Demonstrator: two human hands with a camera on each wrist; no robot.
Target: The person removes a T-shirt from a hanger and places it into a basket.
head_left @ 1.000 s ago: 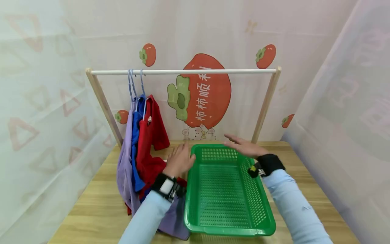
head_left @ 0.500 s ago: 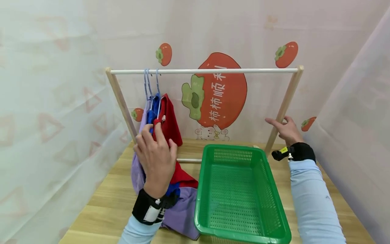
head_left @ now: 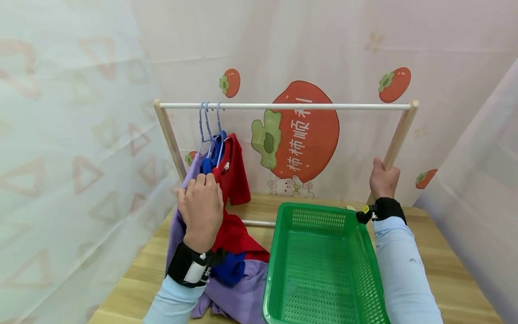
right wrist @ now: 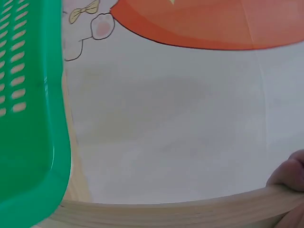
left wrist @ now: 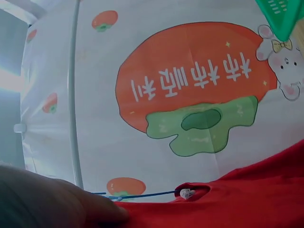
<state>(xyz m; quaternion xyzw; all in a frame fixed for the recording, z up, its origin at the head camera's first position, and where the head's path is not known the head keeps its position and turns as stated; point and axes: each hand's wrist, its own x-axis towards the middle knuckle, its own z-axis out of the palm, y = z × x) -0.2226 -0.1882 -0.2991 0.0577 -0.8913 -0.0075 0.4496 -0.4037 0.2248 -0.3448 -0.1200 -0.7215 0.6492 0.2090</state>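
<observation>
My left hand (head_left: pixel 201 211) grips the hanging clothes near the left of the rack, its fingers bent over them. The thumb (left wrist: pixel 102 209) lies against the red garment (left wrist: pixel 237 199) in the left wrist view. Light blue hangers (head_left: pixel 219 119) hold a purple garment (head_left: pixel 175 234), a blue one (head_left: pixel 218 146) and the red one on the white rail (head_left: pixel 303 106). My right hand (head_left: pixel 384 179) grips the rack's right wooden post (head_left: pixel 400 135); in the right wrist view the fingers wrap the post (right wrist: pixel 190 213) at the right edge.
A green perforated basket (head_left: pixel 279 252) stands between my arms on the wooden table (head_left: pixel 129 297). Left of it, a heap of purple cloth (head_left: pixel 243 292) and blue cloth (head_left: pixel 228 270) lies on the table. A patterned curtain (head_left: pixel 356 148) hangs behind, with more at both sides.
My left hand has moved from beside the basket up and left onto the hanging clothes. My right hand has gone right from above the basket and closed around the right post. The view shifted.
</observation>
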